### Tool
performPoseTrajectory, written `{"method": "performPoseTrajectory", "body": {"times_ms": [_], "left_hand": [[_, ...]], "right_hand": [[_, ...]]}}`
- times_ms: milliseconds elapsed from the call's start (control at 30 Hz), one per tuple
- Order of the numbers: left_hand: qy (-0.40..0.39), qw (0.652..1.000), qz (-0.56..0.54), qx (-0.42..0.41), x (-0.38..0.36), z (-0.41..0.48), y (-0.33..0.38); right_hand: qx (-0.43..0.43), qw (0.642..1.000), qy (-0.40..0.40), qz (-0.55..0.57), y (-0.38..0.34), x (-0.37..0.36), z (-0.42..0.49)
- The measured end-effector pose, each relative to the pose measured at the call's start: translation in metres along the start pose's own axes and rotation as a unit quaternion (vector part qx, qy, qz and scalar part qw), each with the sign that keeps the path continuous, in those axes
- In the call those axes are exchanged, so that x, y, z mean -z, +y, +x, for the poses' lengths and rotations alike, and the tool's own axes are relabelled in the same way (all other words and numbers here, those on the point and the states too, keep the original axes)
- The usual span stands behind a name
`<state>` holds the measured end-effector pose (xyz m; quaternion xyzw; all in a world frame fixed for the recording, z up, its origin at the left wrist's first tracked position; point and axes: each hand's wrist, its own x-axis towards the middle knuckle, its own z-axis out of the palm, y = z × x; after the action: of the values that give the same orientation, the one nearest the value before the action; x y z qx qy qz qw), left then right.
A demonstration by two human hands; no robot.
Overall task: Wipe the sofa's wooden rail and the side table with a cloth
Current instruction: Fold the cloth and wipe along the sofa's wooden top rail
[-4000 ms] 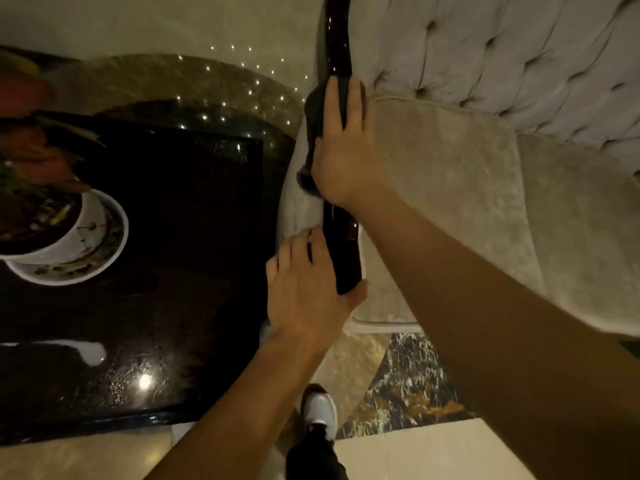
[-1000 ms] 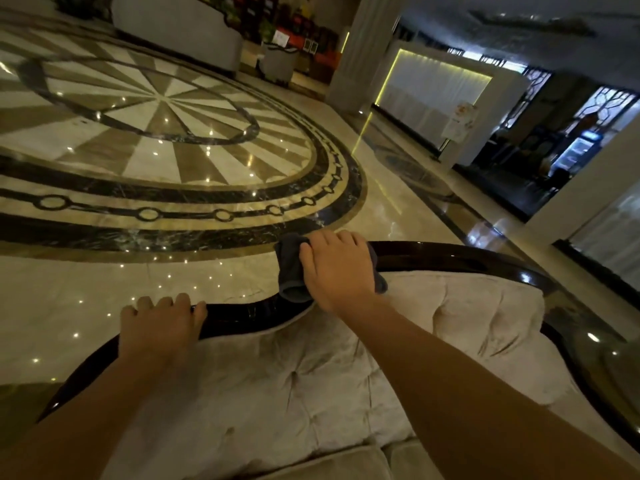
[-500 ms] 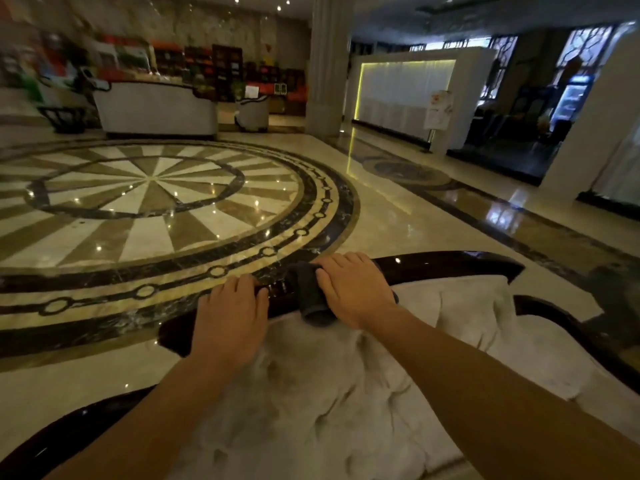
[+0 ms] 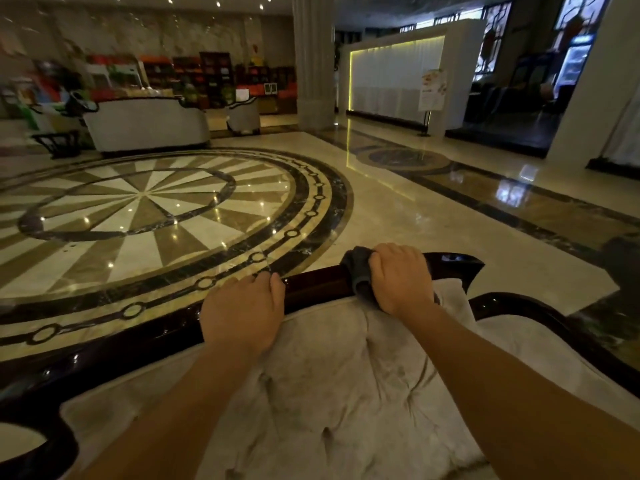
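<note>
Gripping one rail [image 4: 311, 284], left hand [image 4: 242, 311] holds bare wood while right hand [image 4: 398, 277] clamps one cloth [image 4: 358, 268].

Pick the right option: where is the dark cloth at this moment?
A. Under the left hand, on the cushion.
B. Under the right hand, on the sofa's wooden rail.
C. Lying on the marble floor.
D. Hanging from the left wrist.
B: the right hand grips the dark cloth against the wooden rail, while the left hand holds the rail without any cloth.
</note>
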<state>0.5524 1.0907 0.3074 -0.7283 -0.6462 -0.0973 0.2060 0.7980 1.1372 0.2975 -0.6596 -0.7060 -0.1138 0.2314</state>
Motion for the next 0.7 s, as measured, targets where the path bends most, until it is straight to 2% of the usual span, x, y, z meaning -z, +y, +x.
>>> {"method": "performPoseTrajectory", "body": {"times_ms": [133, 300, 400, 467, 533, 600, 700], "left_hand": [[0.024, 1.000, -0.008, 0.003, 0.000, 0.001, 0.001], [0.011, 0.999, -0.036, 0.004, 0.000, -0.001, -0.003], [0.035, 0.999, -0.025, 0.009, -0.003, -0.001, -0.003], [0.058, 0.998, -0.009, 0.002, -0.003, -0.003, -0.002], [0.074, 0.997, -0.002, -0.009, 0.000, -0.005, -0.002], [0.065, 0.998, 0.015, -0.020, 0.000, -0.005, -0.005], [0.056, 0.998, -0.001, 0.008, 0.009, -0.002, 0.003]], "right_hand": [[-0.037, 0.999, 0.000, -0.001, -0.037, 0.004, -0.006], [0.036, 0.998, 0.037, 0.047, -0.114, -0.005, -0.031], [0.112, 0.990, 0.040, 0.073, -0.091, -0.006, -0.031], [0.144, 0.989, 0.004, 0.034, -0.052, -0.008, -0.024], [0.085, 0.994, -0.046, -0.049, -0.004, -0.003, -0.010], [-0.007, 0.996, -0.078, -0.047, 0.029, 0.000, 0.003], [-0.110, 0.992, -0.062, -0.023, 0.035, -0.002, 0.013]]}}
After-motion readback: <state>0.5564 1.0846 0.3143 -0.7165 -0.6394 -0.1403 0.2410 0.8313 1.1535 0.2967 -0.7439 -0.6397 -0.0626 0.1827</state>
